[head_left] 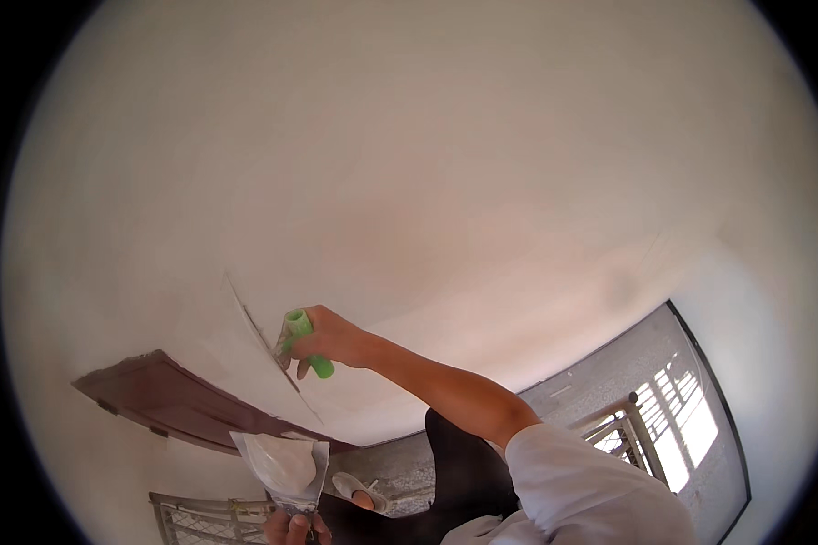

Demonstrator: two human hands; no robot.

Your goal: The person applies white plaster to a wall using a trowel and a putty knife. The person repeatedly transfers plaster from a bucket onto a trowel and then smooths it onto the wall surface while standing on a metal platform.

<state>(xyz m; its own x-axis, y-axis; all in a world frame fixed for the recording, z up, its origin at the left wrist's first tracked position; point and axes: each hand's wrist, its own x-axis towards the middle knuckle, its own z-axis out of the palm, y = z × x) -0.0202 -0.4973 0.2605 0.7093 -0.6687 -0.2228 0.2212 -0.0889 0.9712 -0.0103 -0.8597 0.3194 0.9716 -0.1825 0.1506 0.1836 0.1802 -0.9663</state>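
Observation:
My right hand [334, 338] is closed around the green handle of a plastering trowel [296, 320]. The trowel's long thin blade is seen almost edge-on, tilted against the pale plastered wall [445, 209]. Low in the picture, my left hand [289, 529] grips a wide putty knife [316, 486] by its lower end. A thick mound of white putty [284, 465] sits on that knife's blade. The left hand is partly cut off by the lower edge.
A maroon door [182, 400] lies left of the trowel. Below it is a metal railing [200, 520]; another railing [641, 436] stands at the right, beside bright sunlight patches on the grey speckled floor [700, 495]. My shoe [359, 491] shows near the putty knife.

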